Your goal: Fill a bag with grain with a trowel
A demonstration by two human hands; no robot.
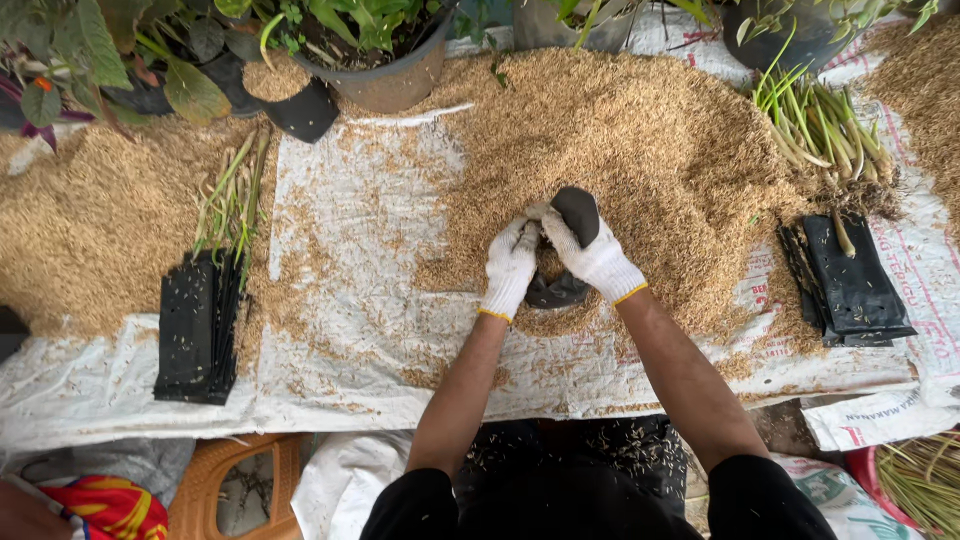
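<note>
Both my hands wear white gloves and meet over a small black plastic grow bag at the edge of a big heap of rice husk. My left hand grips the bag's near rim. My right hand clasps the bag's right side, fingers curled over its mouth. Husk shows inside the bag between the hands. The bag's lower part rests on the husk.
A white woven sheet covers the ground. Stacks of flat black bags lie at left and right. Green plant cuttings lie at left and right. Potted plants line the far edge.
</note>
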